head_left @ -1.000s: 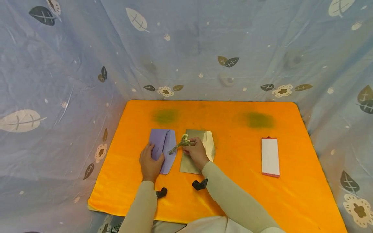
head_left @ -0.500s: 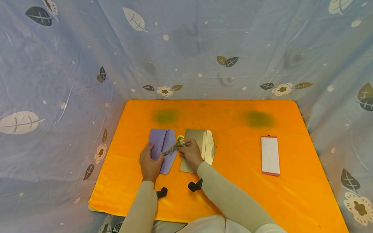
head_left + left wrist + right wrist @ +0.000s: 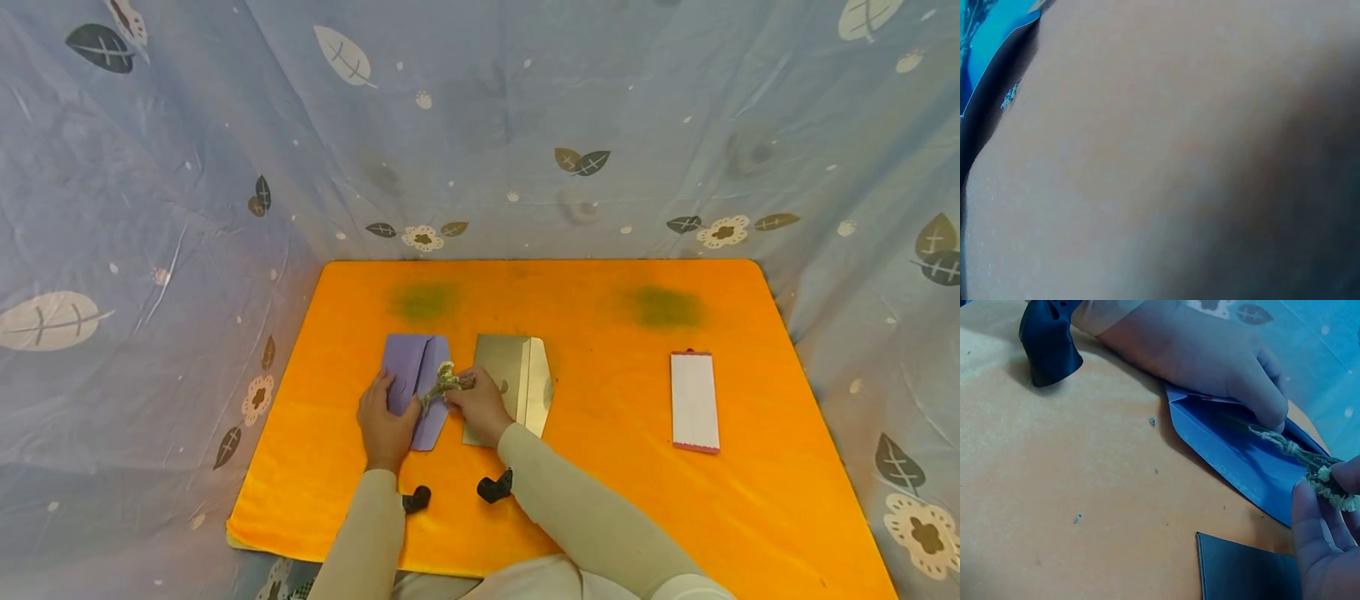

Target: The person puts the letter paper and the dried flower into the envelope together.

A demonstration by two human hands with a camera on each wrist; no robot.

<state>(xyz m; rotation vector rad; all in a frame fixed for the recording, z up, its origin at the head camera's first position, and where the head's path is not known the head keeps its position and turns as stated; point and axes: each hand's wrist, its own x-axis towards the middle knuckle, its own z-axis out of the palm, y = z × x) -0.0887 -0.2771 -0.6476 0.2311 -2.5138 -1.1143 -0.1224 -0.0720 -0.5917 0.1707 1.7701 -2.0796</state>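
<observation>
A purple envelope (image 3: 403, 354) lies with its flap folded out to the right. My left hand (image 3: 387, 427) grips it, fingers at its left side and thumb at the mouth, which gapes in the right wrist view. My right hand (image 3: 482, 407) pinches a small bunch of dried flowers (image 3: 447, 377) by the pale heads. Its tied stems (image 3: 1288, 445) point into the envelope's mouth, beside the left thumb (image 3: 1266, 403). Under my right wrist lies a gold envelope (image 3: 498, 352), flap also out to the right. Skin fills most of the left wrist view.
A white rectangular item with red ends (image 3: 694, 402) lies at the right of the orange-covered table (image 3: 600, 367). Small plant crumbs (image 3: 1077, 519) dot the cloth. Patterned curtains (image 3: 480, 125) stand around the back and sides.
My right hand has moved left with the flowers, from over the gold envelope to the purple envelope's mouth, the stems now at the left thumb. My left hand has stayed in place.
</observation>
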